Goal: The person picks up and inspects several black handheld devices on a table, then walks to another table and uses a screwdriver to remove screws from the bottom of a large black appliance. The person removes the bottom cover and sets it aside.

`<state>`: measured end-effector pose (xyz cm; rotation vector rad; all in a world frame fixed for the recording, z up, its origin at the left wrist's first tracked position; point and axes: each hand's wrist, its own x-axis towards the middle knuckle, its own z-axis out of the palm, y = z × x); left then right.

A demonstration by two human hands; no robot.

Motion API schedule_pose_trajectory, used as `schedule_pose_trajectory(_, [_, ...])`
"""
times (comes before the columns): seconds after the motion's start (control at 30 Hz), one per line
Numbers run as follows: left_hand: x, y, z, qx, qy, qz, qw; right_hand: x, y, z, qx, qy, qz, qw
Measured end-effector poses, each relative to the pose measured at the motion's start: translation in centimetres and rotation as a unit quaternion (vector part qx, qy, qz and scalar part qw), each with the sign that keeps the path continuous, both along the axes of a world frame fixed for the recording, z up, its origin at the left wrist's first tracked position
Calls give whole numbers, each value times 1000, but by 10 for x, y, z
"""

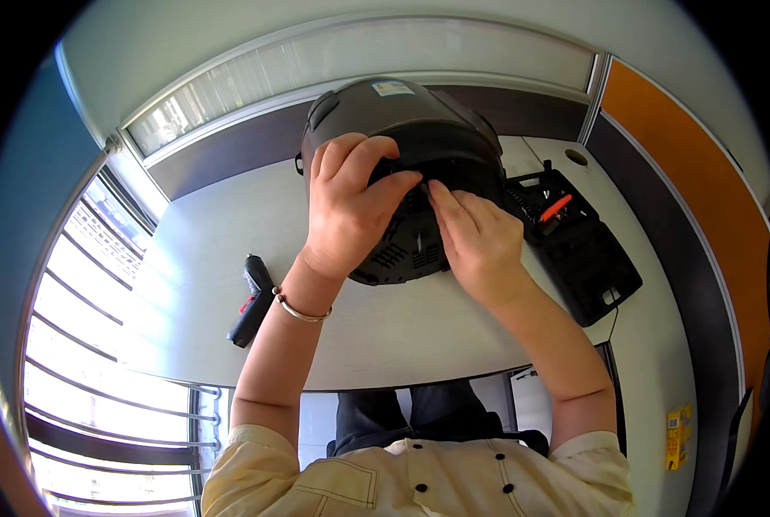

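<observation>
A large black rounded household appliance (402,114) lies on the desk with its vented base (395,255) facing me. My left hand (347,207) is at the upper left of this base, fingers curled and thumb stretched toward the middle. Close beside it, my right hand (480,239) has its fingertips pressed together at the same spot. Between the fingertips there seems to be a small dark piece, too hidden to name. A small metal pin (419,241) shows on the base below the hands.
On the left lies a black pistol-shaped electric screwdriver (252,300) with a red trigger. An open black tool case (581,269) with bits and an orange-red tool (557,207) sits to the right. A yellow package (678,438) is at far right. Partition walls border the desk (204,233).
</observation>
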<state>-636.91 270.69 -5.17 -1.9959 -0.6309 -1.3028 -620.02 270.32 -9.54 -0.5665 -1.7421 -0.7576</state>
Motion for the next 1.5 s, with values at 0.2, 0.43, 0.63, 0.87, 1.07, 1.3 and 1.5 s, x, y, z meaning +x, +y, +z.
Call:
schedule_pose_trajectory(0.2, [8, -34, -45, -12, -88, 9, 996, -19, -5, -36, -301, 308, 222, 875])
schedule_pose_trajectory(0.43, [10, -95, -143, -391, 44, -35, 918, -44, -29, -107, -497, 366, 267, 740])
schedule_pose_trajectory(0.63, [0, -91, -165, -495, 108, 27, 862, -55, -30, -114, -512, 309, 262, 758])
schedule_pose_trajectory(0.87, [-8, -89, -164, -490, 69, -12, 869, -45, -28, -117, -397, 203, 257, 858])
schedule_pose_trajectory(1.07, [-13, -91, -161, -476, 29, 9, 879, -5, -50, -103, -379, 198, 203, 881])
schedule_pose_trajectory(1.3, [11, -73, -172, -472, 5, -29, 881, 48, -62, -121, -394, 263, 100, 875])
schedule_pose_trajectory(1.5, [43, -64, -177, -464, 0, -43, 885, 61, -61, -143, -456, 331, 76, 823])
